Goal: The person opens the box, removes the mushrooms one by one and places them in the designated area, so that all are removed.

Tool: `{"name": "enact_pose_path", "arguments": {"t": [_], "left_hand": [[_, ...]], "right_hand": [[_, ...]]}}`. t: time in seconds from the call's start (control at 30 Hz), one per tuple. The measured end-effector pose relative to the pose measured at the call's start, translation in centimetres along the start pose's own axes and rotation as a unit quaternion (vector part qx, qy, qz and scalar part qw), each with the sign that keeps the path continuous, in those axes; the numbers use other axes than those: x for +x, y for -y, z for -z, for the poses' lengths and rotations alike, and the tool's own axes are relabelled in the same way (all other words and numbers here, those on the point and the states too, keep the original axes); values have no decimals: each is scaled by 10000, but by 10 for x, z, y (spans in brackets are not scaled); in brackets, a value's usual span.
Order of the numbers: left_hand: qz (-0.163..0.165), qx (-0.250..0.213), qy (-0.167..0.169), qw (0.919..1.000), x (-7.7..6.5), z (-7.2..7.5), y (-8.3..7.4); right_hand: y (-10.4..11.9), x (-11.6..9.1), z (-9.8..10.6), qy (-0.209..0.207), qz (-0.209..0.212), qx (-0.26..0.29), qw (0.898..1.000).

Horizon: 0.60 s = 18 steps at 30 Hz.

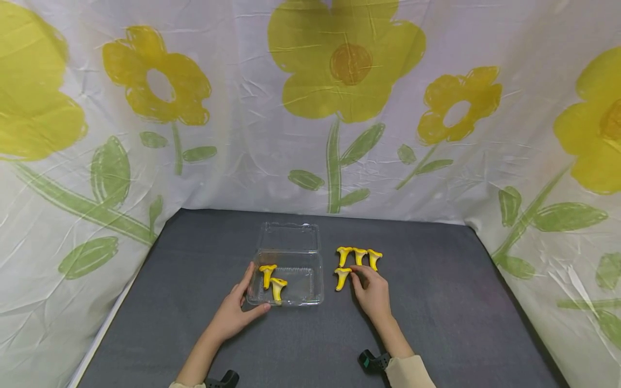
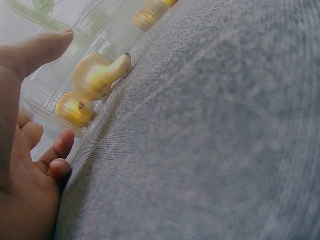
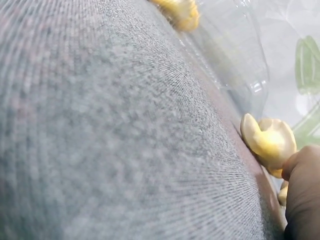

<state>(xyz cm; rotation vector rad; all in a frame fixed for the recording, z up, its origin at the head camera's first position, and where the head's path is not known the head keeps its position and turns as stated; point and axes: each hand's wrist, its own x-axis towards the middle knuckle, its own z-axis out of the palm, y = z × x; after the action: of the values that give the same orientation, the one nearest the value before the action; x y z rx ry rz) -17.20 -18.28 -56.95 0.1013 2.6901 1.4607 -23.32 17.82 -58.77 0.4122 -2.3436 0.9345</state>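
Note:
A clear plastic clamshell container (image 1: 303, 293) lies with its lid (image 1: 290, 237) folded back, and two yellow chanterelle mushrooms, one (image 1: 267, 275) behind the other (image 1: 277, 289), are in its left part. My left hand (image 1: 230, 318) rests at the container's near left corner, thumb on the front edge and fingers along the left side, spread rather than curled. To the right of the container, my right hand (image 1: 373, 293) pinches the cap edge of a chanterelle mushroom (image 1: 342, 278). The right wrist view shows that mushroom (image 3: 270, 142) at the fingertips.
Three more chanterelle mushrooms (image 1: 359, 255) stand in a row just behind the right hand. A dark grey cloth (image 1: 436, 302) covers the table. Behind it hangs a white curtain (image 1: 233, 161) with yellow flowers.

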Motion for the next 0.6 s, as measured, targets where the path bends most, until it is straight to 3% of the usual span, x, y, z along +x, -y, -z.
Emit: {"name": "enact_pose_path", "arguments": {"t": [0.3,0.6], "left_hand": [[-60,-16,-11,10000,0,0,-1],[-28,7,-19,10000,-1,0,-2]], "right_hand": [[-1,-2,0,-47,16,111,9999],[3,8,3,-280,-329,439,9981]]}}
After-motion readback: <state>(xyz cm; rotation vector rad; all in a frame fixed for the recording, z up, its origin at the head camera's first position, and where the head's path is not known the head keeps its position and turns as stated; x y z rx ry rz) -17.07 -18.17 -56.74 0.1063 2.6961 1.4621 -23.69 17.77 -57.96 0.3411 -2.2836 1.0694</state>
